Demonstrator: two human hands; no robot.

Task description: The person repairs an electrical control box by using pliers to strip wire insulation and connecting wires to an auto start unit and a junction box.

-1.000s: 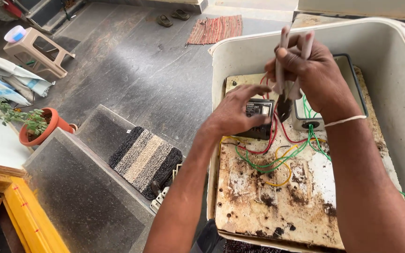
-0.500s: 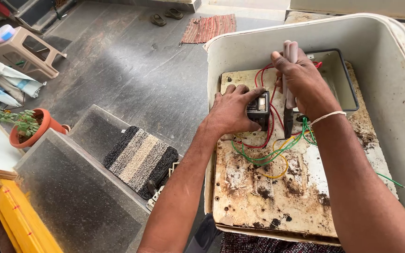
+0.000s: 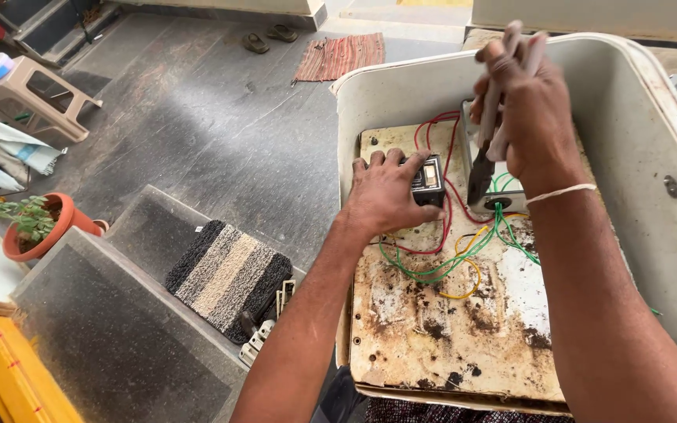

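Pliers with pale grey handles and dark steel jaws sit upright in the person's right hand, fingers wrapped shut round both handles, the nose pointing down at the grey rectangular unit fixed near the back of the board. Left hand lies flat and closed over the small black box-shaped electrical module, pressing it against the stained, rust-spotted white mounting board inside the off-white metal enclosure. That module looks to me a light, rigid plastic thing, not slippery, best held by its flat sides as the hand does now; its pale front window seems the part to keep fingers and tools off. Looping from it and from the grey unit are thin insulated wires in red, green and yellow, limp and easily bent, likely to pull loose if tugged rather than gripped close to their ends. A pale string band circles the right wrist. Beyond the enclosure, on the grey stone floor, lie a striped black and cream mat, a terracotta pot with a green plant and a beige plastic stool.
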